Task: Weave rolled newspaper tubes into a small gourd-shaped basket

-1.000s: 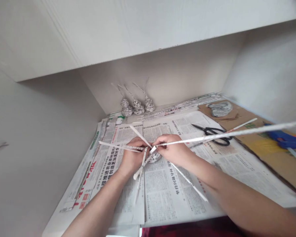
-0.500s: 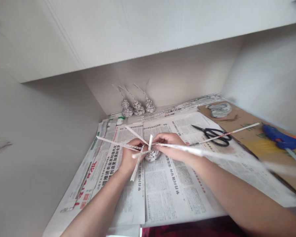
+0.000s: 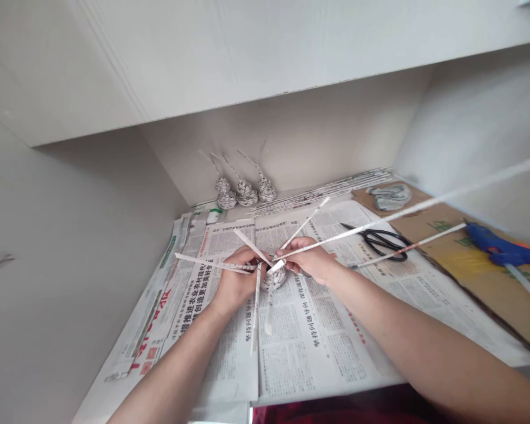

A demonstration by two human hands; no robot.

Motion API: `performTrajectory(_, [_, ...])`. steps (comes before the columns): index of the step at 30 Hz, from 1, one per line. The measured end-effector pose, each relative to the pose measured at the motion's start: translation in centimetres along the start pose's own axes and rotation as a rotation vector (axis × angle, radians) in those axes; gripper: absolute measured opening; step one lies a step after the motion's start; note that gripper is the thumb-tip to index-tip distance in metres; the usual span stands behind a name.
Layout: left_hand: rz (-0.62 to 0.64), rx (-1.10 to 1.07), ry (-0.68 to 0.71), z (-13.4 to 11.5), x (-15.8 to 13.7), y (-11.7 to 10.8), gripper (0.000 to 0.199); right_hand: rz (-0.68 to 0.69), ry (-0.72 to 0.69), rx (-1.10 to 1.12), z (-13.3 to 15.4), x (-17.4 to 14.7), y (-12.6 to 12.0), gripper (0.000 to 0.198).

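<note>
A small round woven piece of rolled newspaper (image 3: pixel 274 280) is between my hands, with several paper strips sticking out around it. My left hand (image 3: pixel 238 280) is closed around its left side; the fingertips are partly hidden. My right hand (image 3: pixel 308 259) pinches a long rolled paper strip (image 3: pixel 371 224) close to the top of the weave. From there the strip runs up past the right edge. Loose strip ends point left, away and toward me, one of them a short white strip (image 3: pixel 251 244) by my left fingers.
Newspaper sheets (image 3: pixel 287 365) cover the table. Three woven gourd shapes (image 3: pixel 246 194) stand at the back beside a bundle of paper rods (image 3: pixel 322 193). Black scissors (image 3: pixel 384 242), a grey cloth (image 3: pixel 391 196) and a blue glue gun (image 3: pixel 506 244) lie right, partly on cardboard (image 3: pixel 437 259). An overhead panel (image 3: pixel 247 59) hangs low.
The long strip has swung from pointing low right to rising up right. My right fingers have shifted their grip along it, and the woven piece's loose ends have turned.
</note>
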State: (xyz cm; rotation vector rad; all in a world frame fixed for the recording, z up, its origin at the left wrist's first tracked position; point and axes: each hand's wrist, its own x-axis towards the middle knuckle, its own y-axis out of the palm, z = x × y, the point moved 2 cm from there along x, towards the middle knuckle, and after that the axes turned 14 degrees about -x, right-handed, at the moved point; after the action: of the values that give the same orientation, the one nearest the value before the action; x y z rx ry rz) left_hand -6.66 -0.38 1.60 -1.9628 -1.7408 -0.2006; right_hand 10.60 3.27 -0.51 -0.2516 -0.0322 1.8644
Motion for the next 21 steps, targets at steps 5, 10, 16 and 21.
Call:
performTrajectory(5, [0.07,0.018,0.024,-0.7,0.1,-0.2,0.013,0.105,0.071,0.131,-0.2,0.2,-0.3,0.025])
performTrajectory(10, [0.181,-0.047,0.051,-0.6,0.3,-0.4,0.012,0.296,0.124,0.237,-0.6,0.7,-1.0,0.016])
performTrajectory(16, [0.165,-0.039,0.067,-0.5,0.4,-0.3,0.009,0.271,0.129,0.291,-0.6,0.8,-0.8,0.016])
performTrajectory(21, [0.08,-0.034,-0.006,-0.8,0.4,-0.1,0.007,0.105,-0.021,0.136,0.3,0.0,-0.2,0.026])
